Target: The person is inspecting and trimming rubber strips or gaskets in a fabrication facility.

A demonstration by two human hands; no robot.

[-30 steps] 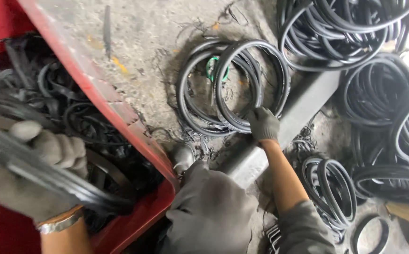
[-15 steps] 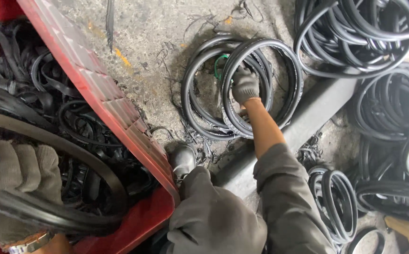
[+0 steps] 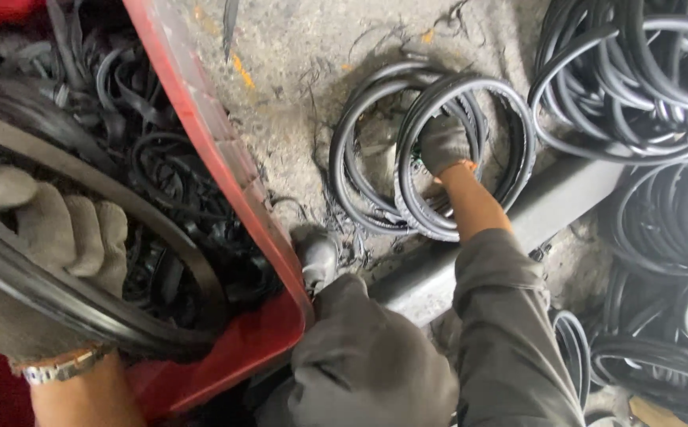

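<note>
My left hand (image 3: 47, 261), in a grey knit glove, grips a large black rubber ring (image 3: 114, 324) over the red crate (image 3: 229, 170) at the left. That crate is full of tangled black rubber rings and strips. My right hand (image 3: 442, 142), also gloved, reaches out to a stack of black rubber rings (image 3: 360, 190) lying on the dirty concrete floor. It rests inside the top ring with its fingers curled downward. Whether they hold a ring is hidden.
A grey metal bar (image 3: 573, 198) lies on the floor just beyond my right arm. More heaps of black rings (image 3: 636, 71) fill the right side. My grey-trousered knee (image 3: 367, 372) and shoe (image 3: 318, 257) sit against the crate's corner.
My right hand has moved from the near edge of the floor rings up into the middle of the stack. My left hand with its ring has shifted slightly in the crate.
</note>
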